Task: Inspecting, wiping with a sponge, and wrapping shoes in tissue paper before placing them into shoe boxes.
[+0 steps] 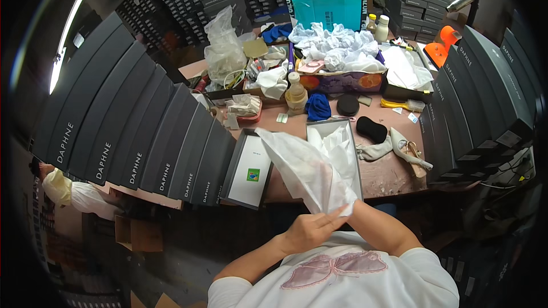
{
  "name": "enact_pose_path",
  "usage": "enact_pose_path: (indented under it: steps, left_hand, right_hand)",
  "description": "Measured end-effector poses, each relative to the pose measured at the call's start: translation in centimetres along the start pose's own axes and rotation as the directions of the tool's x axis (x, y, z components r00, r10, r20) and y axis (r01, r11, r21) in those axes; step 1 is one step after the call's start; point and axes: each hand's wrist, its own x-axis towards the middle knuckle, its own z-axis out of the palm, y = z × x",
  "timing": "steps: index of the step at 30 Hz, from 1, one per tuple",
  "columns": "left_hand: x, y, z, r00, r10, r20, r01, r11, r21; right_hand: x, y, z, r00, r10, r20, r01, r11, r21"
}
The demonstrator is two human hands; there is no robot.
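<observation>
My left hand (313, 228) pinches the near corner of a white sheet of tissue paper (302, 165), which lifts up and away from me toward the left. My right hand is hidden behind the paper and my left hand; only its forearm (379, 228) shows, reaching to the same corner. Just beyond stands an open grey shoe box (358, 154) lined with white tissue. Its lid (248, 170) lies upside down to the left. A pale pointed shoe (408, 148) lies right of the box on the brown table (388, 174).
Stacks of dark shoe boxes (142, 131) stand on the left, and more dark boxes (485, 97) on the right. A carton of crumpled white paper (337, 51), a bottle (295, 94), a blue cloth (318, 106) and black pads (371, 128) lie farther back.
</observation>
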Motion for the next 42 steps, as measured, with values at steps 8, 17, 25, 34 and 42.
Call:
enact_pose_path:
  steps: [8,17,25,34,42]
  left_hand:
    - [-0.8,1.3,0.5,0.973,-0.063,-0.221,-0.007,0.954,-0.301]
    - [-3.6,-5.6,-0.3,0.083,-0.997,0.001,-0.151,-0.013,-0.989]
    - [0.9,-2.1,5.5,0.288,-0.909,-0.301,0.139,0.35,-0.926]
    - [10.0,-15.5,7.6,0.696,-0.646,0.313,0.7,0.708,-0.093]
    - [14.4,-13.8,-2.3,0.806,-0.514,-0.294,0.317,0.794,-0.52]
  right_hand:
    - [-0.6,-0.7,-1.0,0.999,-0.051,-0.017,0.051,0.999,-0.001]
    - [-1.1,1.3,-2.8,0.977,0.182,0.108,-0.184,0.983,0.014]
    - [-9.0,-2.2,-5.0,0.987,-0.114,0.112,0.07,0.938,0.341]
    - [-12.7,-9.1,-10.8,0.821,-0.368,-0.436,0.33,0.93,-0.162]
    - [-14.4,-9.7,-13.3,0.783,-0.458,-0.42,0.381,0.888,-0.258]
